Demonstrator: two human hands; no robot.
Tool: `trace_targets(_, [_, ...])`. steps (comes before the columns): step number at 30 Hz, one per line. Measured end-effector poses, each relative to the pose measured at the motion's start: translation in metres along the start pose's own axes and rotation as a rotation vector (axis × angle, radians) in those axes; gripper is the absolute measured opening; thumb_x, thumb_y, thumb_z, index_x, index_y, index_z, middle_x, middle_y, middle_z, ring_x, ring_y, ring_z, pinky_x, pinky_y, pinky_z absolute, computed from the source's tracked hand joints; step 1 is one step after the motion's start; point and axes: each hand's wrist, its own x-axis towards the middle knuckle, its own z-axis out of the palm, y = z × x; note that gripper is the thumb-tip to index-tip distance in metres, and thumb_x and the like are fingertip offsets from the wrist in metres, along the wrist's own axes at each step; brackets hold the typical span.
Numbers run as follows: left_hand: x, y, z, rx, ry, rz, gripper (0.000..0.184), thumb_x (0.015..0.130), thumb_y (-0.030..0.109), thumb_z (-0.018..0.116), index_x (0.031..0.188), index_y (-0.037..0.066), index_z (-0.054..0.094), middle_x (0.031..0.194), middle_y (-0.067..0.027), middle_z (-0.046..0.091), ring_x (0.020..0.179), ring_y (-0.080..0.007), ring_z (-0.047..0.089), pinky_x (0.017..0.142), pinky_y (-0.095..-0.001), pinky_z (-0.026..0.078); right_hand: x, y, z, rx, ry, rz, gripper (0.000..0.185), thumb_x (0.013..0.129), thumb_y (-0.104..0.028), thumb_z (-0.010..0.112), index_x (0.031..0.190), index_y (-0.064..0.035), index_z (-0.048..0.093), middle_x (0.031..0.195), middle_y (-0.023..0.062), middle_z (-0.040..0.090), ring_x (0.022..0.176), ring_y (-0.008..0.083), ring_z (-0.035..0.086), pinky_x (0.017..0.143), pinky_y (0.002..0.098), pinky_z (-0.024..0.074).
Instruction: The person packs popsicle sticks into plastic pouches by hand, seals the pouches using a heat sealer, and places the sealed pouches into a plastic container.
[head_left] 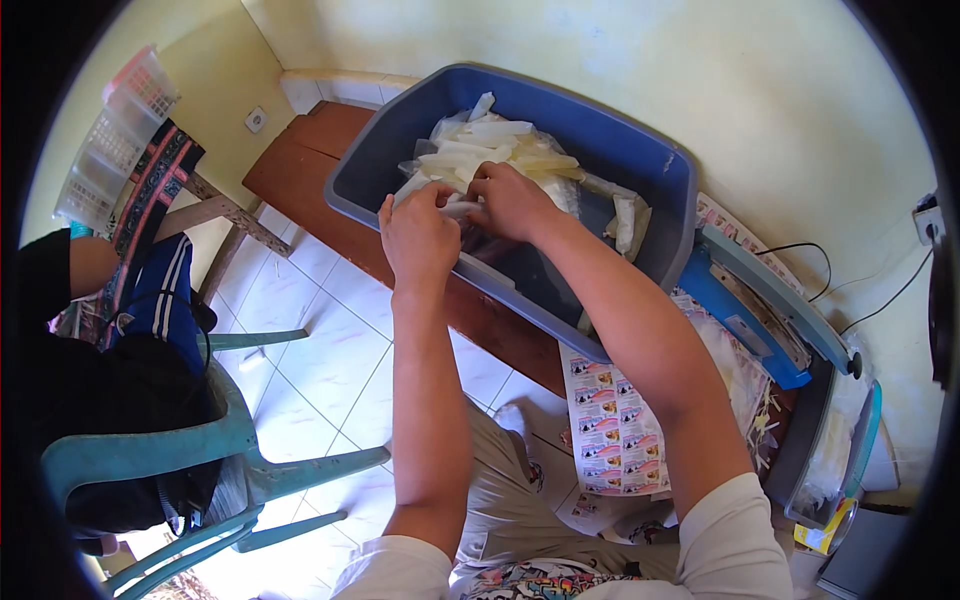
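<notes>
While two hands (420, 240) (515, 205) hover over one bin (645, 165), their fingers (484, 182) seemingly pinch one pale packet (460, 209).

Pale yellow walls (640, 45), white socket (256, 120) mounted at left, floor (350, 300) laid with brightly lit white tiles (335, 385), brown wooden bench (300, 165) set along the wall, green plastic chair (150, 448) placed lower left.

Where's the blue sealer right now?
Head view, right of centre: the blue sealer is near the wall, just right of the grey tub, with printed sheets on its near side.
</notes>
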Motion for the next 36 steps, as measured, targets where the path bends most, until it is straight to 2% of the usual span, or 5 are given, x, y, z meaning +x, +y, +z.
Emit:
trace_targets(6, [-0.001,0.003,0.004,-0.018,0.033,-0.008,0.035,0.089,-0.001,0.062,0.116,0.010,0.080,0.116,-0.0105,0.080,0.110,-0.0302,0.074,0.125,-0.0492,0.034,-0.008,0.007,-0.032,0.230,0.064,0.066,0.032,0.084,-0.026,0.085,0.106,-0.0036,0.077,0.104,0.0188,0.074,0.101,0.0398,0.073,0.093,0.0471,0.0585])
trace_targets(14, [-0.020,0.037,-0.014,-0.308,0.050,0.151,0.032,0.092,0.000,0.075,0.124,0.004,0.077,0.117,-0.0198,0.078,0.110,-0.0377,0.075,0.092,-0.0442,0.059,-0.069,-0.007,-0.086,0.342,0.337,0.085,0.030,0.089,-0.017,0.084,0.108,-0.0029,0.067,0.093,0.0160,0.074,0.080,0.0316,0.072,0.075,0.0416,0.0557])
trace_targets(21, [-0.048,0.101,-0.025,-0.779,-0.030,0.321,0.029,0.091,0.008,0.083,0.119,0.005,0.078,0.118,-0.0153,0.078,0.106,-0.0324,0.075,0.092,-0.0430,0.058,-0.184,-0.038,-0.158,0.496,0.442,0.230,0.026,0.089,-0.005,0.077,0.111,-0.0037,0.063,0.095,0.0090,0.075,0.084,0.0176,0.073,0.076,0.0340,0.0563])
trace_targets(26, [-0.080,0.146,-0.015,-0.868,-0.486,0.441,0.039,0.093,0.013,0.086,0.130,0.007,0.076,0.121,-0.0102,0.077,0.113,-0.0169,0.071,0.094,-0.0355,0.060,-0.274,-0.045,-0.186,0.763,0.508,0.392,0.024,0.091,0.001,0.074,0.110,-0.0016,0.060,0.110,0.0103,0.073,0.094,0.0151,0.072,0.078,0.0313,0.0597])
trace_targets(36, [-0.190,0.223,0.036,-0.815,-0.665,0.696,0.035,0.091,0.007,0.085,0.125,0.006,0.076,0.114,-0.0139,0.079,0.096,-0.0264,0.077,0.086,-0.0360,0.061,-0.430,-0.056,-0.205,0.504,0.468,0.553,0.033,0.089,-0.001,0.080,0.121,-0.0034,0.073,0.117,0.0096,0.074,0.103,0.0162,0.073,0.090,0.0325,0.0598])
